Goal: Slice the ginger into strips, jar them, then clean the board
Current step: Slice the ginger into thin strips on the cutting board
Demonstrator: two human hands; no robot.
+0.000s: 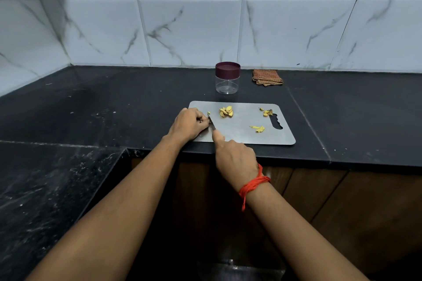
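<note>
Now slicing a ginger piece (208, 113) at the left edge of the board (242, 132).
Pinching it in the curled left hand (189, 123), gripping the knife (212, 123) in the right hand (235, 159), blade against it; slices (226, 112) by far edge, jar (227, 78) beyond.

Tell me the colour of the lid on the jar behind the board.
Dark maroon; the lid sits on the clear jar, seen best in the head view.

jar (227, 78), cloth (267, 77) behind board (242, 131); counter (354, 116) left, right apparently open
</note>
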